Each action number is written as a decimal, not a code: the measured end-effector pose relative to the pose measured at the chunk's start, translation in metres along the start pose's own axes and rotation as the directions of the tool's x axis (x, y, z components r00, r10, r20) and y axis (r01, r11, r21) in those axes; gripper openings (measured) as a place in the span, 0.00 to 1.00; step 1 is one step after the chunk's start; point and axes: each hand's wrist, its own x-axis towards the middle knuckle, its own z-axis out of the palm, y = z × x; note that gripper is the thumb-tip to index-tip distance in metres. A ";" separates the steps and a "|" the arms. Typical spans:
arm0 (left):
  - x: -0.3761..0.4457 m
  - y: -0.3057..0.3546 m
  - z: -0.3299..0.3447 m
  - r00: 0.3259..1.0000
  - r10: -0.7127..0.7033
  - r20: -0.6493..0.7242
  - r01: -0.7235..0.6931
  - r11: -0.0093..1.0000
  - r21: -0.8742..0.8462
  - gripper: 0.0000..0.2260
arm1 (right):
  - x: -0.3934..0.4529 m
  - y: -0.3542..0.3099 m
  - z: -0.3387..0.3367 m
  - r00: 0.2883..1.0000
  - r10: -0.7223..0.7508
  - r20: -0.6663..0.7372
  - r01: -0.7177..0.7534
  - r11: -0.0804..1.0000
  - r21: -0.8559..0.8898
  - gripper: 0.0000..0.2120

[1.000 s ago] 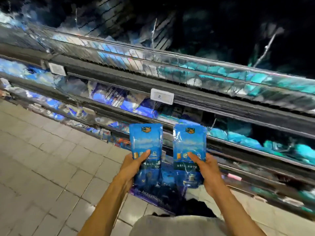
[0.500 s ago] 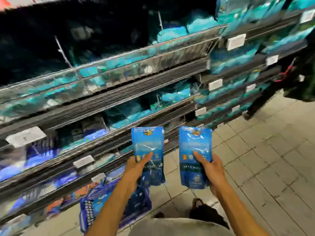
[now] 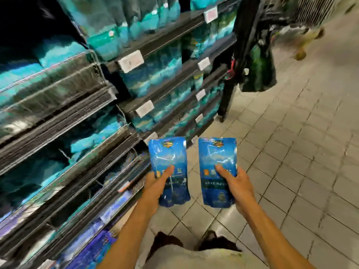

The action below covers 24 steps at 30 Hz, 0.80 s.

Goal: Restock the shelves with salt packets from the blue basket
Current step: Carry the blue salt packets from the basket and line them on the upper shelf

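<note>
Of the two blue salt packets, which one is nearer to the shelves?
The packet in the left hand, the left packet; the right packet is over the tiled floor.

A grey tiled floor (image 3: 291,152) fills the view from one to five o'clock. White price tags (image 3: 130,61) sit on dark ledge fronts around eleven and twelve o'clock. A dark upright post (image 3: 242,45) stands at one o'clock, with a dark green bag (image 3: 259,72) hanging just beside it and a red cord (image 3: 231,71) near the post. Two dark shoes (image 3: 219,242) show at six o'clock on the tiles. Everything is blurred.
</note>
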 end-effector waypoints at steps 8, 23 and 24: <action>0.038 0.041 0.083 0.996 0.031 0.079 -0.032 0.999 0.012 0.28 | 0.072 -0.042 -0.047 1.000 -0.017 -0.009 0.018 0.999 0.039 0.08; 0.190 0.169 0.150 0.987 0.132 0.089 -0.127 0.990 -0.064 0.26 | 0.251 -0.163 0.004 0.987 -0.148 0.069 0.146 0.989 0.029 0.12; 0.198 0.182 0.154 0.983 0.160 0.090 -0.156 0.986 -0.051 0.23 | 0.261 -0.177 0.011 0.983 -0.167 0.071 0.165 0.986 0.030 0.13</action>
